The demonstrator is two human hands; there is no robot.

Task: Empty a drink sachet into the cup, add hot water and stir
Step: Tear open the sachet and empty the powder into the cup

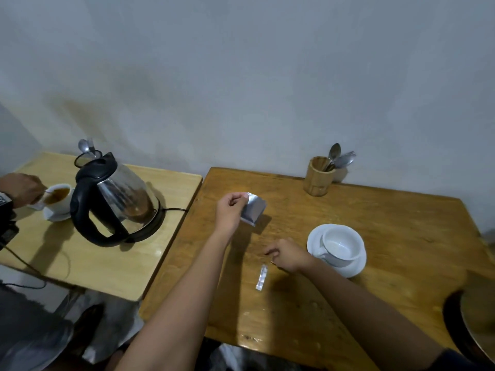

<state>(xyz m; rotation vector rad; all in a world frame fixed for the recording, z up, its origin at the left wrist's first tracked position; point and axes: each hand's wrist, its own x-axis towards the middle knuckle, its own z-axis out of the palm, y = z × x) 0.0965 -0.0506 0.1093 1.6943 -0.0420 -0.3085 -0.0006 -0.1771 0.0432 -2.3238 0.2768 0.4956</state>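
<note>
My left hand (229, 212) pinches a silver drink sachet (254, 208) by its top corner, held above the brown wooden table (388, 236). My right hand (288, 254) hovers low over the table with loosely curled fingers, holding nothing I can see. A torn-off silver strip (261, 277) lies on the table just below that hand. To the right stands an empty white cup (341, 243) on a white saucer (353, 269). A glass electric kettle (117, 199) with a black handle sits on its base on the lighter table at the left. Spoons (336, 156) stand in a wooden holder (318, 179).
Another person's hand (21, 188) stirs a filled white cup (59, 196) on the lighter table (107, 263) left of the kettle. The kettle's cord (174, 209) runs toward the gap between the tables. A dark round object (474, 322) sits at the brown table's right front edge.
</note>
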